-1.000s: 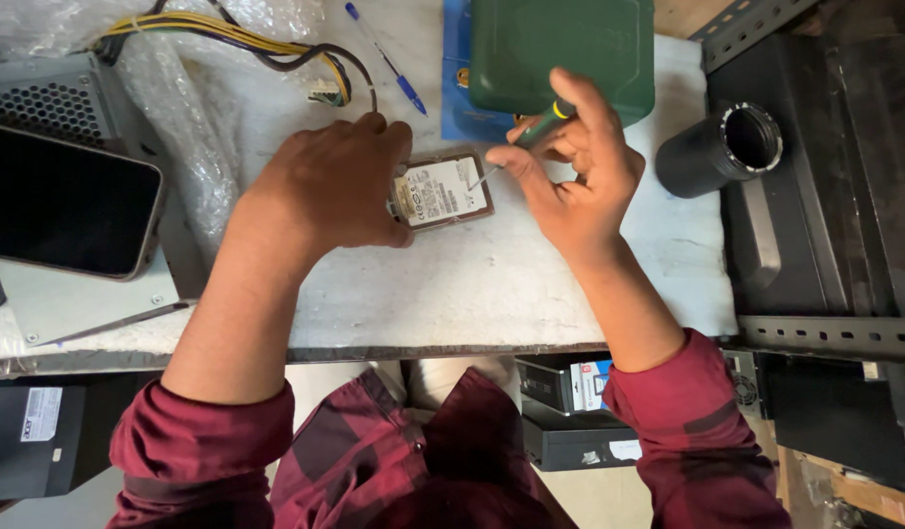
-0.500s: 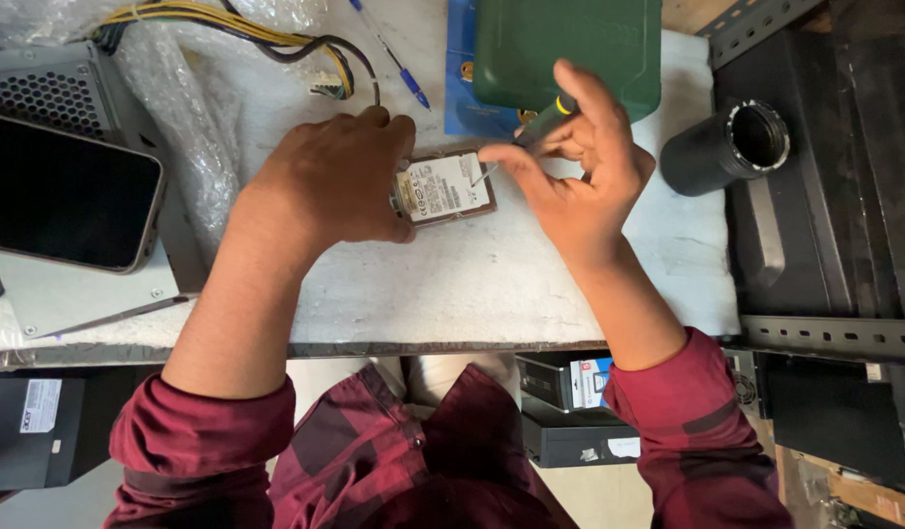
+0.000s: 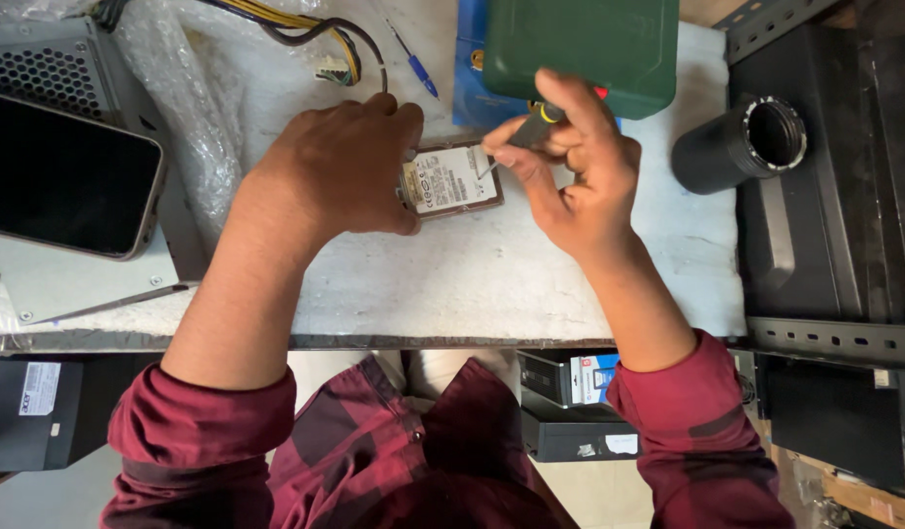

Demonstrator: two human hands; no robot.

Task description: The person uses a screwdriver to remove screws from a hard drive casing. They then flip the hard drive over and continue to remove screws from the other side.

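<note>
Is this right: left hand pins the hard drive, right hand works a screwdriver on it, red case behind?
Not quite: the head view shows the case is green. Otherwise yes: left hand pins the hard drive, right hand works the screwdriver on it.

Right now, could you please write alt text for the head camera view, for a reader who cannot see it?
A person's left hand presses a small hard drive onto a white worktop while the right hand works a screwdriver at its edge. A green case, a black tube, a phone and a blue pen lie around them.
</note>
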